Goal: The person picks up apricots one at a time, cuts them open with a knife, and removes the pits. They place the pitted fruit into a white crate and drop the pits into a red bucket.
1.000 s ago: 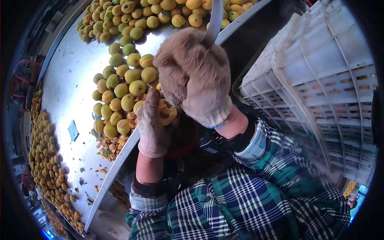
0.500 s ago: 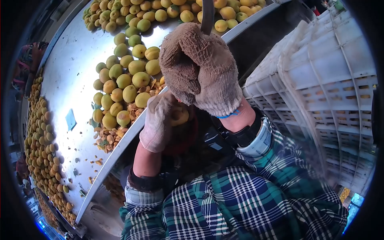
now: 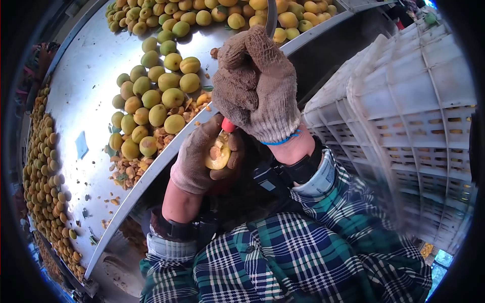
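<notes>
My left hand (image 3: 199,154), in a dirty knit glove, has its fingers wrapped round an apricot (image 3: 218,154) that is cut open. Its pale yellow flesh and brown pit face up toward me. Just above, my right hand (image 3: 255,83), also gloved, is closed in a fist round a curved metal blade (image 3: 272,17) that sticks out past the top of the fist. A red tip (image 3: 228,124), perhaps the end of its handle, shows below the fist, close to the apricot and the left fingers. Most of the grip is hidden by the glove.
Whole apricots (image 3: 156,101) lie on the metal table (image 3: 76,121), with more at its far side and left edge. Fruit scraps (image 3: 131,171) lie near the raised rim (image 3: 151,177). White plastic crates (image 3: 384,106) stand close on my right. A light blue scrap (image 3: 81,145) lies on the table.
My left hand has turned, so the opened apricot and its pit now show. My right fist has tilted and the red tip has come into view. The view has shifted slightly.
</notes>
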`<state>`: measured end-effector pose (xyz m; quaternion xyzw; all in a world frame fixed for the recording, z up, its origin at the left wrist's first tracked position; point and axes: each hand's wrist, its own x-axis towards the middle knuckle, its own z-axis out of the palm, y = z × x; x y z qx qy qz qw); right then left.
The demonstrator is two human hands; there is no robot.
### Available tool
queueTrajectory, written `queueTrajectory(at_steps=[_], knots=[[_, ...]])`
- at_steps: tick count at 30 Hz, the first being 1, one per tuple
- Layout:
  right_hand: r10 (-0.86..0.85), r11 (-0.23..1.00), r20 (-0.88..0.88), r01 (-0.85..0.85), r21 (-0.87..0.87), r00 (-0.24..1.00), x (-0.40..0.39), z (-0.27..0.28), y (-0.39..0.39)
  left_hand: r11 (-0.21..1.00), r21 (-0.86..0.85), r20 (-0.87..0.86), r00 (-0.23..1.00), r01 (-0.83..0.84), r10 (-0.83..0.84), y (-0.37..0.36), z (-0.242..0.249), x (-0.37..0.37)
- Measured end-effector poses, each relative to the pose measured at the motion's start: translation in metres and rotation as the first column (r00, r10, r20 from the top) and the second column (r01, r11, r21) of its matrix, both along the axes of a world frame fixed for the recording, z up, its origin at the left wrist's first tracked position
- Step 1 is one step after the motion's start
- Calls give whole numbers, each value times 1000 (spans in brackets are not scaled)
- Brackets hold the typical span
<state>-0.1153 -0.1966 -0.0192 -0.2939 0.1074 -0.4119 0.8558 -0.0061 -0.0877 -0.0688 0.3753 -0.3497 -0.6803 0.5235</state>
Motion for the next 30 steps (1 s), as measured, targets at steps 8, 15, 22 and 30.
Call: queueTrajectory(at_steps=[8, 15, 22, 30], knots=[[-98, 929, -199, 18, -369, 975, -8, -5, 1, 986, -160, 472, 873, -51, 121, -5, -14, 11], [-713, 59, 69, 157, -986, 698, 1, -14, 13, 961, -274, 627, 750, -41, 211, 5, -19, 6], [-666, 48, 10, 56, -997, 746, -6, -10, 8, 949, 194, -144, 964, 247, -222, 3, 7, 9], [-336, 589, -85, 139, -796, 938, -1, -4, 18, 984, 108, -35, 989, 145, -142, 16, 4, 6]])
